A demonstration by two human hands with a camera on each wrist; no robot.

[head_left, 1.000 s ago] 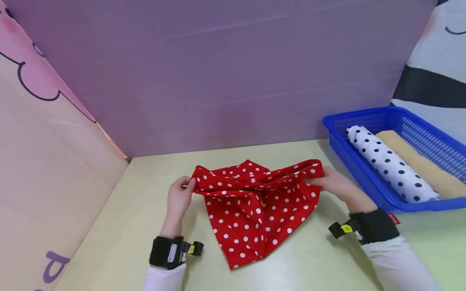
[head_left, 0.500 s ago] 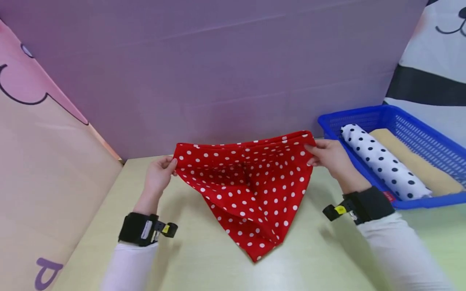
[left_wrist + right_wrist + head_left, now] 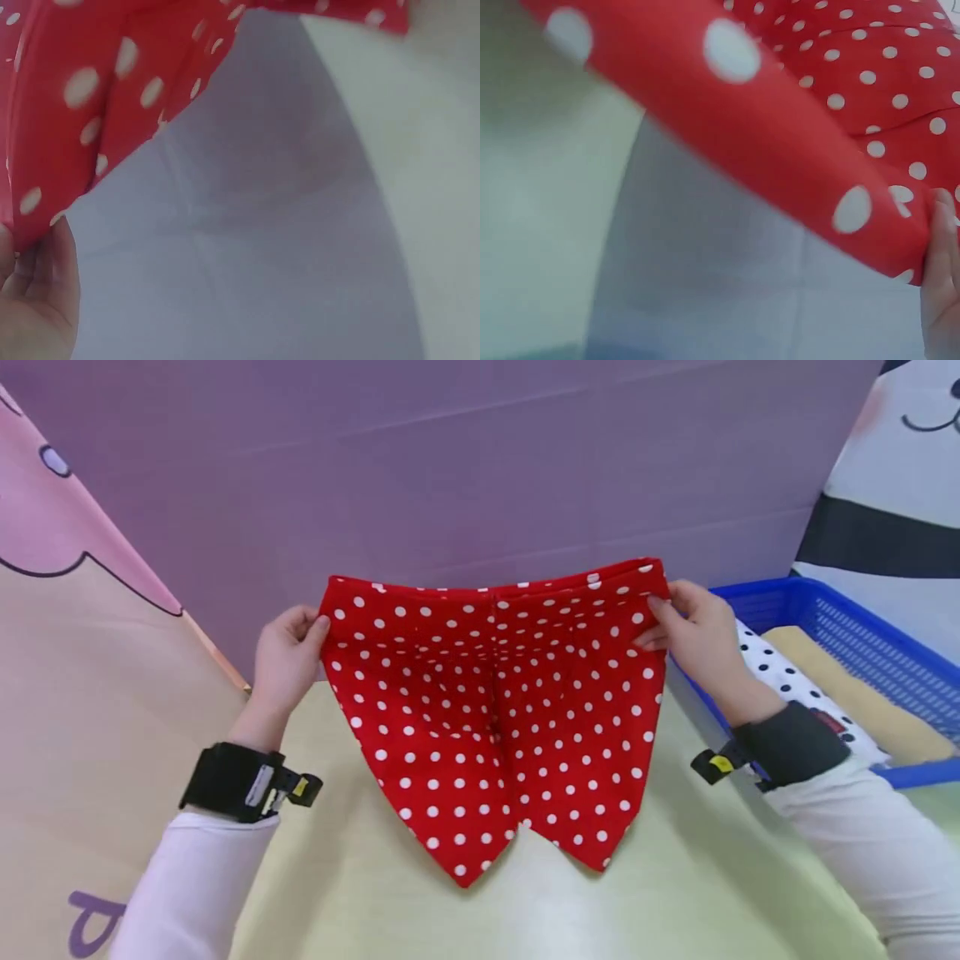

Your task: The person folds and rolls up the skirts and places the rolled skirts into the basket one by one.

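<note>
A red cloth with white dots (image 3: pixel 420 777), shaped like shorts, hangs spread between a person's two hands. The left hand (image 3: pixel 287 656) is nearly closed, pinching one upper corner between thumb and fingers; the right hand (image 3: pixel 699 631) pinches the opposite corner, thumb on the near face. Between and below the hands, the cloth drops to two points over a pale table (image 3: pixel 360 877); whether the points touch it is unclear. Just beyond the right hand, a blue basket (image 3: pixel 862 635) holds a white, black-dotted roll (image 3: pixel 795 685) and a tan cloth (image 3: pixel 862 689). The red fabric looks light, soft and floppy, unlikely to break; the doubled top edge, gripped at both corners, seems the best hold for keeping it flat.
</note>
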